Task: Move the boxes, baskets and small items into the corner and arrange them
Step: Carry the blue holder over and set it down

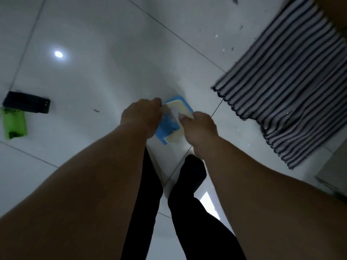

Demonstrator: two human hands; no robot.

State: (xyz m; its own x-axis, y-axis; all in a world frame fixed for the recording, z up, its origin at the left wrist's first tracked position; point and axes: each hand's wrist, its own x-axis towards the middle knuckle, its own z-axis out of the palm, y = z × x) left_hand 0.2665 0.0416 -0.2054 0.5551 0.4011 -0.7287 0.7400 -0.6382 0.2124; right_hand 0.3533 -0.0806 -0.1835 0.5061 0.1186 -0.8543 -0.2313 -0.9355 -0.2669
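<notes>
Left hand [142, 115], right hand [199, 128] gripping blue box [167, 126], print blurred

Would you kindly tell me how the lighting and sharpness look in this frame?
Head view: dim overall; a bright glare spot on the glossy floor; the left hand, right hand and the blue box they hold are motion-blurred; the striped mat reads sharper.

Ahead of your fingers [156, 102] the tiled floor [105, 53] lay open, while the striped mat [293, 81] crowded in near their right and the black box [26, 102] and green packet [15, 124] sat well off to their left.
</notes>
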